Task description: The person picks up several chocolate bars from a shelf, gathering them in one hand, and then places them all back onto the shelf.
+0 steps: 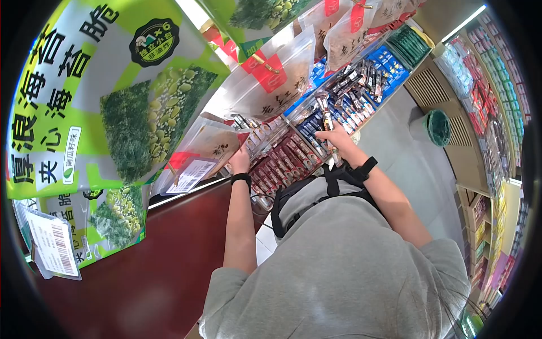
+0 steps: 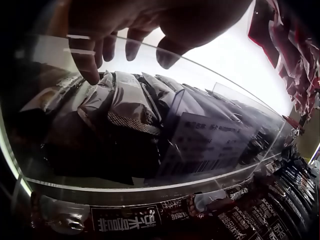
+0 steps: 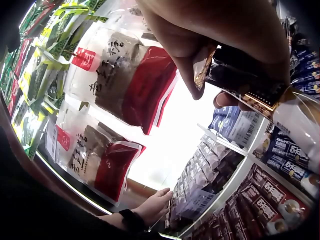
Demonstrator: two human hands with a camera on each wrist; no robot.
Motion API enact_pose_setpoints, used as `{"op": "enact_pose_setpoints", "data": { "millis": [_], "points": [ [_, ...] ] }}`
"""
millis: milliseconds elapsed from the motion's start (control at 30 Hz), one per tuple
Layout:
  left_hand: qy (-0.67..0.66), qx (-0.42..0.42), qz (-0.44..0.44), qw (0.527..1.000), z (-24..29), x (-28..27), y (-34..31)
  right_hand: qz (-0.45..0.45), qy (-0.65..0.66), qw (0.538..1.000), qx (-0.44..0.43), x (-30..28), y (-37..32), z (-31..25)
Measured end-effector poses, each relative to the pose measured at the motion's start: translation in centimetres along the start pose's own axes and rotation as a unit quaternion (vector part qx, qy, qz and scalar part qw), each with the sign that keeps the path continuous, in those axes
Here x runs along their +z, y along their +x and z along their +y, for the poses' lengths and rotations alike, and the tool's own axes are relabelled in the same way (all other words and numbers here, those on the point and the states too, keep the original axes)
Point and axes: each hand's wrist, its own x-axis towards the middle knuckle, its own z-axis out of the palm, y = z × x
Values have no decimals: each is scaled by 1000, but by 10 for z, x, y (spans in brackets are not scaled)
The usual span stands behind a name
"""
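My right hand [image 1: 339, 141] grips a black-and-gold stick sachet [image 3: 245, 82] with a white end, held above a bin of blue sachets [image 1: 309, 129]. Thumb and fingers close round it in the right wrist view. My left hand [image 1: 240, 160] is over a clear plastic bin [image 2: 125, 186] at the shelf's left. Its fingers hang down, loosely bent, just above upright dark sachets with pale tops [image 2: 131, 100]. A price label [image 2: 200, 145] stands on that bin's front. Below it lie dark red coffee sachets [image 1: 285, 161] in rows.
Hanging bags with red labels [image 1: 271, 73] crowd above the left hand. Large green seaweed snack bags [image 1: 124, 96] fill the upper left. More bins of dark sachets [image 1: 355, 82] run to the back. A green bin [image 1: 437, 128] stands on the floor right, before stocked shelves [image 1: 497, 73].
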Motion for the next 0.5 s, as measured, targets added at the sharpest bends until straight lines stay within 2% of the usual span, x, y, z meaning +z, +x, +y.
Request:
{"op": "enact_pose_setpoints", "data": {
  "millis": [67,167,200,233,300,333,467,500],
  "points": [
    [46,46,-61,996,20,-7,-9,3,8,1000,4,-1,-3,-2],
    [32,78,-39,996,20,-4,-8,-1,8,1000,12,0,-4,-5],
    [61,64,-76,993,25,-11,-8,-6,9,1000,14,-1,0,0],
    [60,60,-72,994,14,-5,-5,-11,6,1000,14,-1,0,0],
    [117,184,53,974,-22,21,8,-2,27,1000,-9,0,-1,1],
    [129,213,47,967,-30,26,12,-4,23,1000,-8,0,0,0],
    [160,207,39,964,-36,29,14,-6,20,1000,11,2,-2,-3],
    [164,172,21,971,-30,26,12,-11,25,1000,12,1,-2,-1]
  ]
}}
